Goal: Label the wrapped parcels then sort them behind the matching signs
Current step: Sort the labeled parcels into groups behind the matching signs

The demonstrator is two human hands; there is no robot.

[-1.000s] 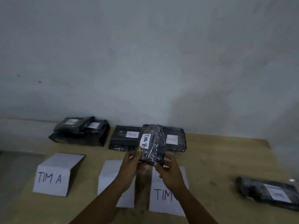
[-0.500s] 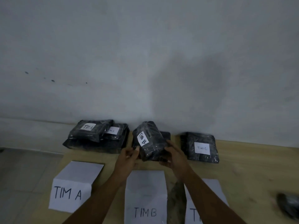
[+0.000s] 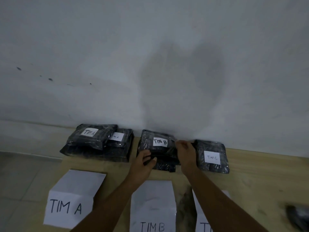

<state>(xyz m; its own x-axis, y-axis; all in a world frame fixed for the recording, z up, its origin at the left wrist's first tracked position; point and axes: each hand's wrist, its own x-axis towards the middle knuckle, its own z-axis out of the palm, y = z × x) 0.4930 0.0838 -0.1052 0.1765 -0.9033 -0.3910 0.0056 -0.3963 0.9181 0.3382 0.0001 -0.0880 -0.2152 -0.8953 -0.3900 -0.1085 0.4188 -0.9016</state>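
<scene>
A black wrapped parcel with a white TIM B label (image 3: 158, 144) lies flat on top of another black parcel (image 3: 164, 166), behind the TIM B sign (image 3: 153, 206). My left hand (image 3: 143, 162) grips its near left edge. At its right edge, the fingers of my right hand (image 3: 185, 151) are curled on the wrap. Two parcels labelled TIM A (image 3: 93, 139) are stacked behind the TIM A sign (image 3: 71, 198). One parcel labelled TIM C (image 3: 211, 155) lies behind a third sign (image 3: 203, 221), which my right arm partly hides.
The wooden table (image 3: 260, 173) ends at the wall behind the parcels. Its left edge drops to a tiled floor. A blurred black parcel (image 3: 299, 216) lies at the right, near the frame's edge.
Both hands have carried the TIM B parcel forward, turned it flat and lowered it onto the parcel behind the TIM B sign. The camera has swung left.
</scene>
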